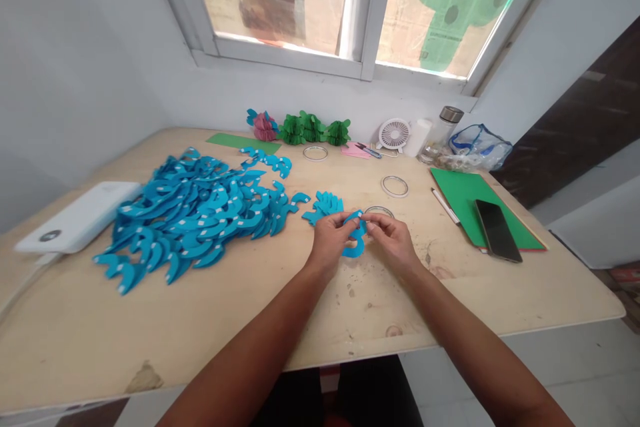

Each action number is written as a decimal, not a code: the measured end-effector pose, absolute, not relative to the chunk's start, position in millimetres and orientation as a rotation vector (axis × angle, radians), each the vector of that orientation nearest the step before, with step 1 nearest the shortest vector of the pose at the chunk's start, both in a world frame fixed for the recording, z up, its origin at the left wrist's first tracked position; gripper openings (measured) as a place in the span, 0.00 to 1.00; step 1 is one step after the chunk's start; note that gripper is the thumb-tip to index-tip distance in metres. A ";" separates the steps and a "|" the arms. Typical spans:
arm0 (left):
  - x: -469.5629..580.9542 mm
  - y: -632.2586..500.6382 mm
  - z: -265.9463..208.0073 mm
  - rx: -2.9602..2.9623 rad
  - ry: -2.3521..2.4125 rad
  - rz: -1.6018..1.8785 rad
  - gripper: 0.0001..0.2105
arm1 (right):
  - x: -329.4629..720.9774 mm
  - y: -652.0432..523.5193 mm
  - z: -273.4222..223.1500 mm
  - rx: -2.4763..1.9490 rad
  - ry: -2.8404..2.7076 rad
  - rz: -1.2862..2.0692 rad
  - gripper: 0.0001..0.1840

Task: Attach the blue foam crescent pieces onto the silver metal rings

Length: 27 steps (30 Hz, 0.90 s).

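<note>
Between my two hands is a blue curved paper cutout [355, 248], held up just above the table. My left hand [331, 238] pinches its left side with thumb and fingers. At its upper right, the fingertips of my right hand [393, 240] are closed on its edge. Just behind my left hand lies a small fanned stack of blue paper pieces [327, 203]. A large heap of similar blue cutouts [200, 203], many with small white squares on them, spreads over the left of the table. A tape roll [379, 209] lies behind my right hand, partly hidden.
On the left stands a white power bank [83, 213] with a cable. More tape rolls [395, 186] lie further back. Green paper balls [311, 128], a small fan [394, 134] and a bottle [443, 133] line the wall. A phone [497, 230] rests on green sheets [463, 200] at right.
</note>
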<state>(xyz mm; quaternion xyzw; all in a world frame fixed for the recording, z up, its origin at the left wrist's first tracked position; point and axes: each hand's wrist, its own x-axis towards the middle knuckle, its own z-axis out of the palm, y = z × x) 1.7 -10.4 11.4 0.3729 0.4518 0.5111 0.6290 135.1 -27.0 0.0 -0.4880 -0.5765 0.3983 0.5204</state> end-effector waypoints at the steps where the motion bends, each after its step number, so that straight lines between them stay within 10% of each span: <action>1: 1.6 -10.5 11.4 0.841 1.027 1.165 0.11 | 135.4 -27.1 0.0 -1.177 -1.381 0.959 0.14; 27: 6.5 -13.9 11.1 0.902 1.066 1.308 0.09 | 133.2 -30.6 6.0 -1.189 -1.275 1.039 0.11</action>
